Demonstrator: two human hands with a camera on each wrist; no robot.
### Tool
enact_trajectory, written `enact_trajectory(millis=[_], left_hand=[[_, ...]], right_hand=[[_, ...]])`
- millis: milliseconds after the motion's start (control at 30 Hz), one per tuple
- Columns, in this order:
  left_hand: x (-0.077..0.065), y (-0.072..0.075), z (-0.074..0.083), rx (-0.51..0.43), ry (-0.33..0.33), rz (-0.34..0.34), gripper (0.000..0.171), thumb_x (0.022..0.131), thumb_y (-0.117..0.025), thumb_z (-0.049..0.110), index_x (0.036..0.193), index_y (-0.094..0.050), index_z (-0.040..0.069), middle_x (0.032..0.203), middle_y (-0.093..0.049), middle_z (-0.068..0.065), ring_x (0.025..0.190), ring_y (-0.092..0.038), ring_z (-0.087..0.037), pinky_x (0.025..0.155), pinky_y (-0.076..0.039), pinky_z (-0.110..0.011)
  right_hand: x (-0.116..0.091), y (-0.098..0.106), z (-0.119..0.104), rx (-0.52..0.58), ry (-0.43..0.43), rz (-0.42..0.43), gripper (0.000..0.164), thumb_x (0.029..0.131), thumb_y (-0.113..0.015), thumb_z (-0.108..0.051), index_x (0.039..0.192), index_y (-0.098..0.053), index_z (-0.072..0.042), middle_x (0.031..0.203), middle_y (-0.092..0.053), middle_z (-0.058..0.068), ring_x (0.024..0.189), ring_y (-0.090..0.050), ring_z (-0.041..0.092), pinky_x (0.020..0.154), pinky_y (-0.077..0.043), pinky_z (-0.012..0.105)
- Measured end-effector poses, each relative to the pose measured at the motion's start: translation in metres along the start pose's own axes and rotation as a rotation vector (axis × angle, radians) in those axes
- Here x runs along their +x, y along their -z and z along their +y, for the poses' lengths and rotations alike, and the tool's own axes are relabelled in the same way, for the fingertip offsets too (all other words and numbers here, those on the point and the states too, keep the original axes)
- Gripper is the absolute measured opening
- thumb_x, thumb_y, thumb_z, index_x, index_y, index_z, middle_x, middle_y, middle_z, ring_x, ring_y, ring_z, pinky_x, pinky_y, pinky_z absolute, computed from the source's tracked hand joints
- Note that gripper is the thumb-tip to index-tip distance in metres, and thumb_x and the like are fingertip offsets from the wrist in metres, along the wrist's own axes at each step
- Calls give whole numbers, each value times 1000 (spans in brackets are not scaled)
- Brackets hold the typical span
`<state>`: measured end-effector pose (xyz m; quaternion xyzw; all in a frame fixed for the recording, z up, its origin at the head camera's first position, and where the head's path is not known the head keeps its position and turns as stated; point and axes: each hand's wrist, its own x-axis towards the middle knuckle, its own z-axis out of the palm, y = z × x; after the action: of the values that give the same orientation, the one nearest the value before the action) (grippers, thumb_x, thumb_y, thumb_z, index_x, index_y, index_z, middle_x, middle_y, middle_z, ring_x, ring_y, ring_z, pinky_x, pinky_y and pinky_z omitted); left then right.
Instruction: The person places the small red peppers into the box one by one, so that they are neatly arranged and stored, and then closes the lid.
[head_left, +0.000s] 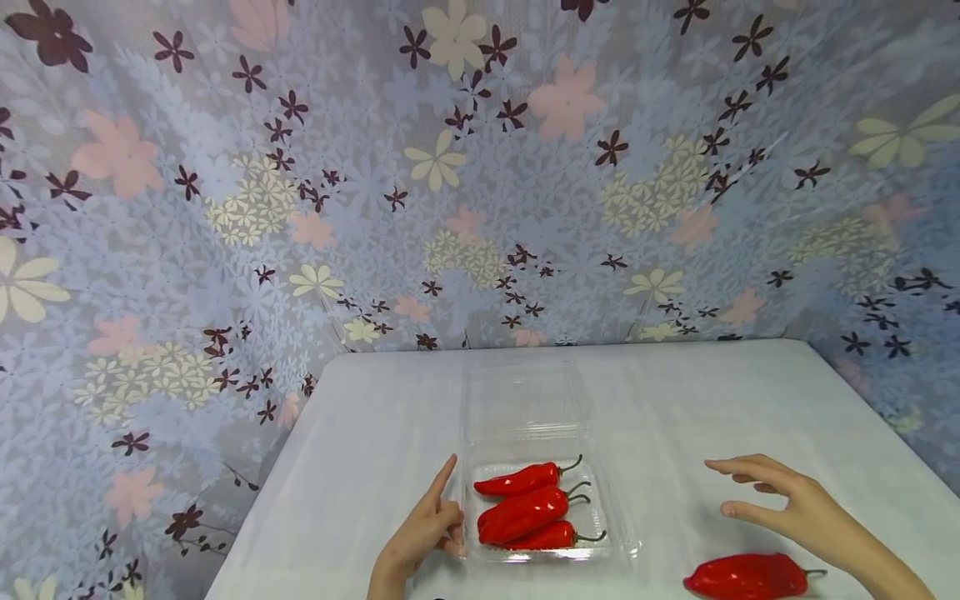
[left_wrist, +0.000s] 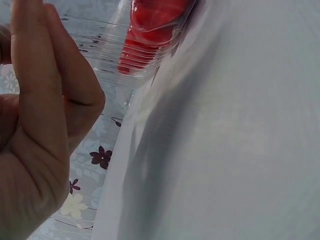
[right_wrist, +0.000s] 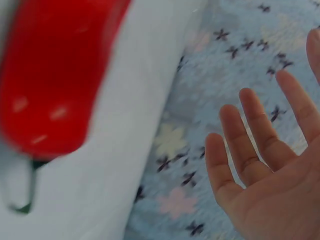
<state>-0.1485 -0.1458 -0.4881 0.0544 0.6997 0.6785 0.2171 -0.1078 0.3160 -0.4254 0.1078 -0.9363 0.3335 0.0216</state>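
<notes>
Here's your right hand (head_left: 795, 500), fingers spread and thumb well apart, with nothing in it; it hangs just over the white-covered table (head_left: 675, 400). Nearest it, apart from the fingers, is the loose, glossy red, long tapered pepper (head_left: 750, 577), down at the near right, narrow tip to your left, thin green stem (head_left: 816, 572) to your right.

Over on the other side, your left hand (head_left: 420, 537) points its forefinger along the clear, box-shaped plastic container (head_left: 551, 555), other fingers bent at its wall; whether they pinch it, you can't tell. Three more shiny red peppers (head_left: 525, 514) lie inside, lid (head_left: 525, 400) laid back.

Now, the handling: that loose pepper looks light, probably hollow, firm but able to bruise or split under a hard squeeze. That gloss suggests a slippery skin, so take it across the thick middle, thumb one side, fingers the other. Spare the stem, it looks snappable! And the container seems thin and light, likely to flex or slide if pressed.
</notes>
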Motion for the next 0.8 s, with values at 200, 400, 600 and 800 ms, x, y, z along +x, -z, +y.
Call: enact_trajectory(millis=[200, 400, 600, 800], left_hand=[[-4, -3, -4, -22, -5, -9, 84, 82, -49, 0, 153, -7, 18, 60, -48, -2, 50, -51, -11, 46, -51, -22], [-3, -2, -5, -37, -11, -14, 84, 83, -48, -1, 153, -6, 20, 60, -48, -3, 50, -52, -12, 46, -52, -24], [0, 1, -3, -26, -19, -19, 84, 84, -47, 0, 153, -5, 20, 60, -48, -3, 49, -52, -12, 45, -52, -24], [1, 1, -2, -15, -4, -22, 83, 85, -47, 1, 153, -4, 20, 60, -48, -3, 48, -52, -13, 45, -51, -23]], right_hand=[[-26, -4, 21, -19, -139, -103, 49, 83, -70, -37, 124, -62, -11, 120, -54, 15, 104, -50, 40, 69, -51, 57], [-46, -13, 34, -17, -159, -140, 44, 84, -68, -39, 121, -65, -14, 122, -52, 14, 105, -51, 15, 68, -53, 53], [-52, -33, 45, -53, -70, -91, 36, 79, -72, -38, 112, -70, -23, 114, -53, 5, 95, -44, -1, 62, -53, 25], [-55, -40, 55, 20, -63, -179, 38, 82, -72, -31, 116, -67, -15, 111, -52, 9, 87, -49, 0, 62, -52, 20]])
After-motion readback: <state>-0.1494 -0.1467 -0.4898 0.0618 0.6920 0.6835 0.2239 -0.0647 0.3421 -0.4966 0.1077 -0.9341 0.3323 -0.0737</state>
